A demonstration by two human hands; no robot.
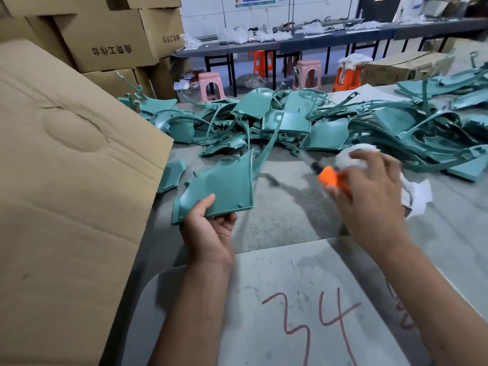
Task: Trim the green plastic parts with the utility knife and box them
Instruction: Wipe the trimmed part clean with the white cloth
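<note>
The left hand (208,228) grips a green plastic part (219,186) by its near edge, just above the worktop (285,215). Right of that part, the right hand (369,191) clasps the orange utility knife (327,175); behind the part lies a pile of green parts (317,120).

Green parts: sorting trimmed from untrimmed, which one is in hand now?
The flat green panel gripped by the left hand; the others lie piled on the table.

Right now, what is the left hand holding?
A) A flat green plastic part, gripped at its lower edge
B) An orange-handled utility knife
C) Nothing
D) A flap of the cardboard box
A: the left hand grips the lower edge of a green plastic part with the thumb on top, while the right hand holds the orange utility knife.
</note>
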